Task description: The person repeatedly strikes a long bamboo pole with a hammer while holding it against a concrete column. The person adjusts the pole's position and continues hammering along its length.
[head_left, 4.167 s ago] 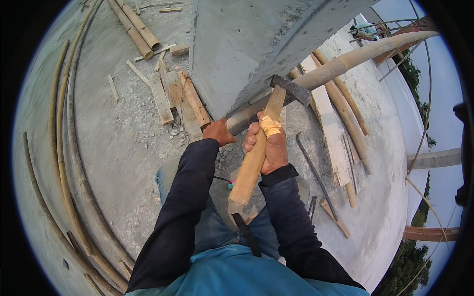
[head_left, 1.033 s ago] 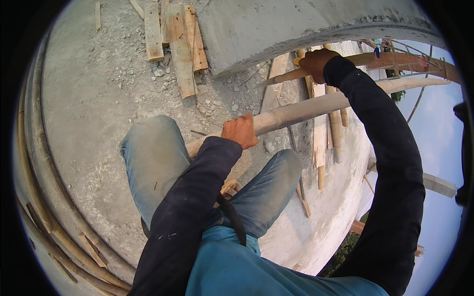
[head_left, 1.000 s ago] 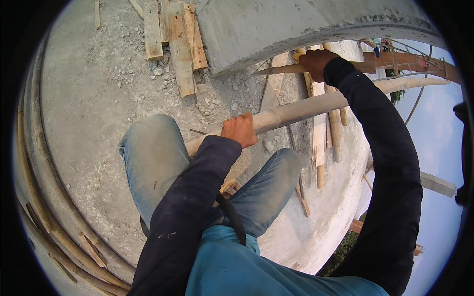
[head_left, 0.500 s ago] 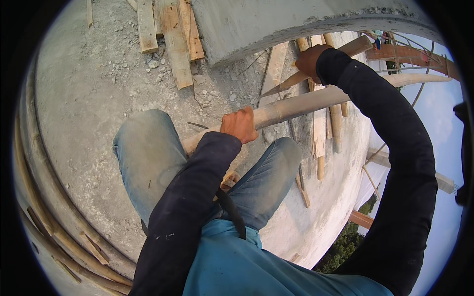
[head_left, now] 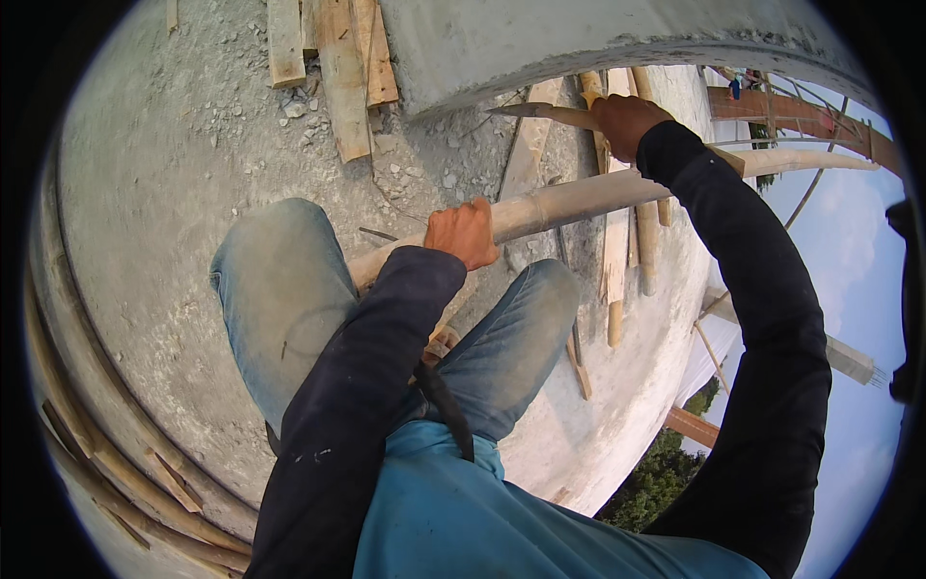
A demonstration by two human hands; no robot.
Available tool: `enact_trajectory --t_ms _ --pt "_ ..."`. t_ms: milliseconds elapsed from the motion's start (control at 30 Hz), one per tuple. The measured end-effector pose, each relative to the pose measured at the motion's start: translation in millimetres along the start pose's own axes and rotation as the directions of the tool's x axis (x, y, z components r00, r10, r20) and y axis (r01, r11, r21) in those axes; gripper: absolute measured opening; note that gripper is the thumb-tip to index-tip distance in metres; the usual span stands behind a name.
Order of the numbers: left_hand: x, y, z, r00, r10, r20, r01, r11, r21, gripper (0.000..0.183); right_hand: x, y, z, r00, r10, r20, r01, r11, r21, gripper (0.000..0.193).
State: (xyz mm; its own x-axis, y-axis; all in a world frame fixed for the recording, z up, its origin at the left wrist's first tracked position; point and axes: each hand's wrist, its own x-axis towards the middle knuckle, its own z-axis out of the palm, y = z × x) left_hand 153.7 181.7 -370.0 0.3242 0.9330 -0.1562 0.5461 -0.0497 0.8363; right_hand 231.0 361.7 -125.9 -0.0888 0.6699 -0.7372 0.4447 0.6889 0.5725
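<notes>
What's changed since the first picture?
The bamboo pole has come away from the concrete block toward the person, its near end now past the left hand. The right hand has moved forward and to the right, gripping a wooden-handled tool; whether it is the earlier one is unclear. The left hand still holds the pole, and the planks stayed put.

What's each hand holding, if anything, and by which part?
Left hand: bamboo pole, gripped around its shaft toward the end by the left knee. Right hand: wooden-handled tool, gripped by its handle; exact type unclear.
</notes>
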Motion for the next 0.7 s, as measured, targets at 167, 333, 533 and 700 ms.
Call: enact_trajectory --t_ms 167,333,533,700 --pt "-4.6 1.8 1.2 0.999 0.026 -0.02 -0.026 1.0 0.012 0.05 -5.8 -8.2 -6.7 0.988 -0.103 0.115 0.128 0.964 -0.234 0.019" --pt "-0.7 0.4 0.8 1.0 -0.021 0.011 0.021 1.0 0.009 0.055 2.1 -4.0 2.8 1.0 -0.018 -0.017 0.018 0.999 -0.048 0.02" --pt "-1.0 2.0 1.0 1.0 -0.016 0.018 0.016 1.0 0.011 0.055 2.6 2.7 0.5 0.998 -0.032 0.046 0.043 0.96 -0.277 0.03" --pt "0.0 2.0 1.1 0.999 -0.016 0.032 0.016 1.0 0.021 0.054 -12.0 1.8 11.1 0.978 -0.086 0.189 0.093 0.995 -0.029 0.025"
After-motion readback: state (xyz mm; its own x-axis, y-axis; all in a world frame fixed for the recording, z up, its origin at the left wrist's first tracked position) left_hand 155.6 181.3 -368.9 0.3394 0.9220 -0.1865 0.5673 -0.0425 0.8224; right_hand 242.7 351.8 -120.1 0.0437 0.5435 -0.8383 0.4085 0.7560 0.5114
